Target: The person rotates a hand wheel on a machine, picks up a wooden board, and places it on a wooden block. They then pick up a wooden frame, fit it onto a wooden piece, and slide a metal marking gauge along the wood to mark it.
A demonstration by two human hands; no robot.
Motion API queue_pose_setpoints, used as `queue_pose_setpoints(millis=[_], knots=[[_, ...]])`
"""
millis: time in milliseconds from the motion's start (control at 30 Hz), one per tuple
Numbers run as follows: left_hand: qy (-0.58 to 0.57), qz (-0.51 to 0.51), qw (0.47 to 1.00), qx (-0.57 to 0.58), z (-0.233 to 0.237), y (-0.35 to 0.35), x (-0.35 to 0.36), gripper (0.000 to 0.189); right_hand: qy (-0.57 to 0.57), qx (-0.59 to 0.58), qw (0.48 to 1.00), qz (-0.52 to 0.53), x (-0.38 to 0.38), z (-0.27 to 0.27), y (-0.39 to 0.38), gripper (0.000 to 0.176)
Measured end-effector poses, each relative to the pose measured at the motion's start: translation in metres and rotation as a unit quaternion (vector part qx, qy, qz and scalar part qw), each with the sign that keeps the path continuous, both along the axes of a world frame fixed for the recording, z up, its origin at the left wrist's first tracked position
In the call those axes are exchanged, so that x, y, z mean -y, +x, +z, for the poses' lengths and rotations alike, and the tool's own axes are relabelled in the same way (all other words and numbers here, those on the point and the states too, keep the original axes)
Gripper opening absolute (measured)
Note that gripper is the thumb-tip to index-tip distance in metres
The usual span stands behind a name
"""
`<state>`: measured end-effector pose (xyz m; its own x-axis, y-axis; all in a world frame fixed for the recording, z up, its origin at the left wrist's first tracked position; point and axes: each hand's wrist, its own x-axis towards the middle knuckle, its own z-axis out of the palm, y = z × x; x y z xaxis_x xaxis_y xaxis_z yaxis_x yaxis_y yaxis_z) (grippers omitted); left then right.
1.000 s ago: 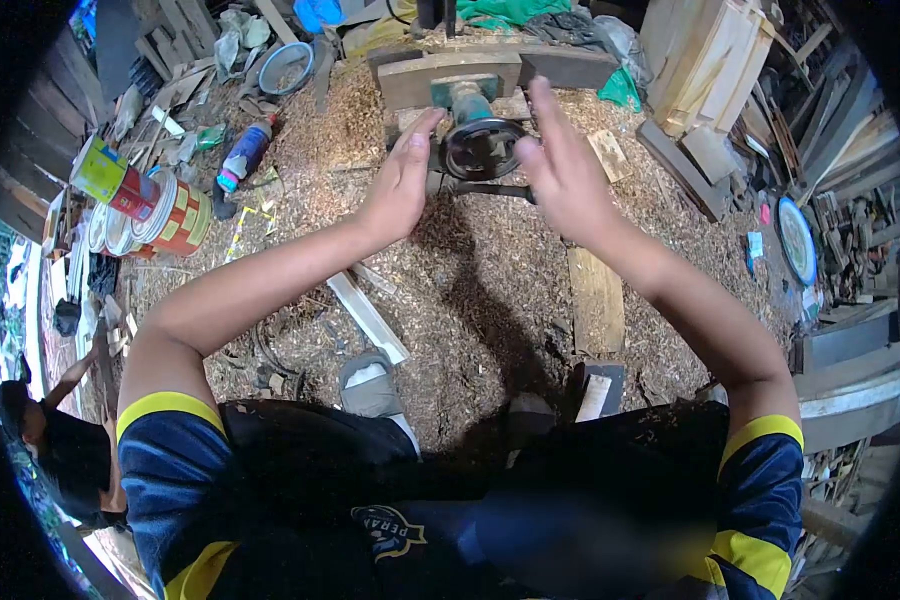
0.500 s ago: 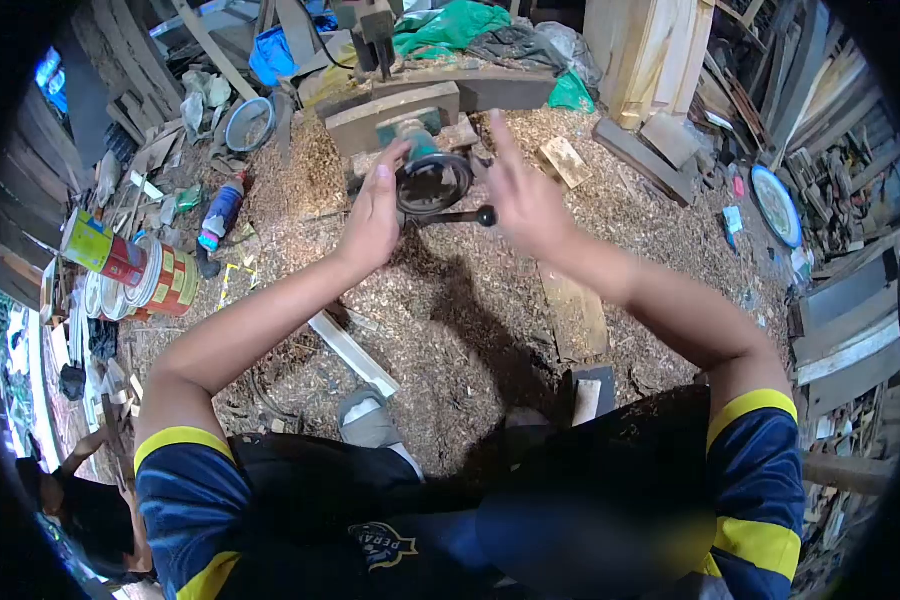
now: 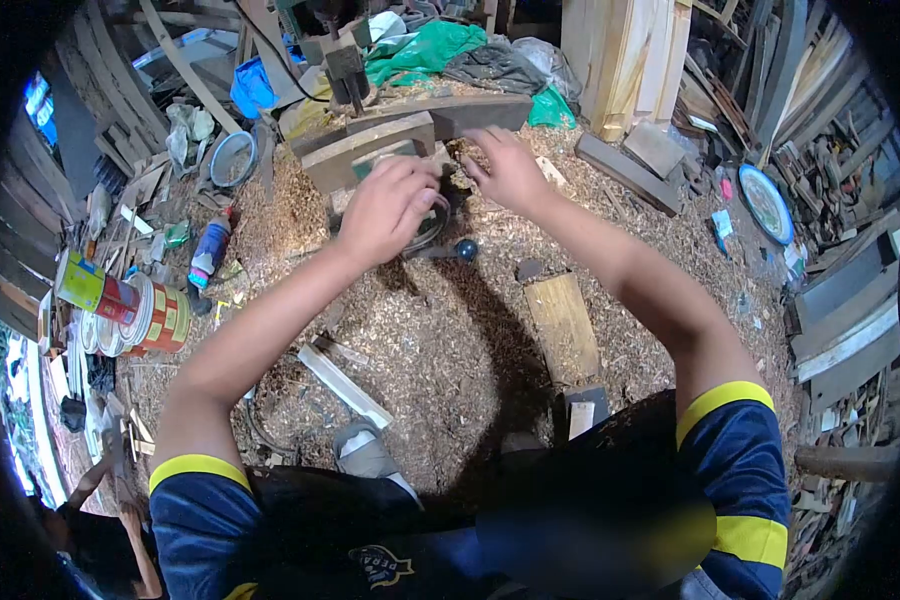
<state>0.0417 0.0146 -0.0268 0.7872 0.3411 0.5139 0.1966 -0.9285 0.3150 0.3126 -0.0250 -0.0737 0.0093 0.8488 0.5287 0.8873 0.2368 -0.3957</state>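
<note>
The wheel (image 3: 431, 232) was toward the far edge of the floor (image 3: 410, 380), just on the near side of a curved board (image 3: 365, 153). The left hand (image 3: 385, 205) lay over it, back upward and fingers bent, hiding much of the rim; I could not tell whether the fingers were clamped on it. The right hand (image 3: 510, 170) hung to the right of the wheel, fingers and thumb apart. A dark knob (image 3: 467, 250) stuck out near the wheel's lower right, apart from both hands. Nearer the person, a plank (image 3: 562, 325) lay right of the floor's middle and a pale strip (image 3: 345, 387) lay slanted left of it. Toward the floor's left edge were a bottle (image 3: 210, 252) and a bucket (image 3: 165, 313); shavings covered the floor between.
</note>
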Motion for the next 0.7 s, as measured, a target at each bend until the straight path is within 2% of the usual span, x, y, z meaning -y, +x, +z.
queue_pose_setpoints(millis=[67,200,267,333,400,433,500,600,700], knots=[[0.039,0.006,0.999,0.024,0.002,0.002,0.004,0.039,0.106,0.084,0.991,0.02,-0.021,0.014,0.0,0.046],[0.049,0.009,0.999,0.007,0.005,0.004,0.004,0.041,0.111,0.113,0.987,0.014,-0.068,0.017,-0.001,0.046],[0.058,0.018,0.998,0.005,0.005,0.004,0.005,0.029,0.112,0.121,0.986,0.013,-0.091,0.011,0.001,0.047],[0.058,0.022,0.998,-0.001,0.004,0.004,0.004,0.032,0.045,0.126,0.991,0.031,-0.099,0.011,0.005,0.047],[0.077,0.025,0.997,0.005,0.003,0.005,0.004,0.053,0.041,0.107,0.993,0.031,-0.102,0.014,0.008,0.049],[0.072,0.026,0.997,0.005,0.002,0.004,0.004,0.038,0.007,0.07,0.997,0.037,-0.101,0.016,0.009,0.049],[0.065,0.028,0.998,-0.001,0.003,0.003,0.006,0.038,-0.027,0.035,0.998,0.041,-0.098,0.021,0.014,0.05],[0.073,0.028,0.997,-0.004,0.002,0.005,0.004,0.039,-0.046,0.059,0.996,0.043,-0.095,0.028,0.033,0.051],[0.083,0.031,0.996,-0.003,0.001,0.003,0.006,0.039,-0.009,0.124,0.991,0.041,-0.081,0.024,0.079,0.045]])
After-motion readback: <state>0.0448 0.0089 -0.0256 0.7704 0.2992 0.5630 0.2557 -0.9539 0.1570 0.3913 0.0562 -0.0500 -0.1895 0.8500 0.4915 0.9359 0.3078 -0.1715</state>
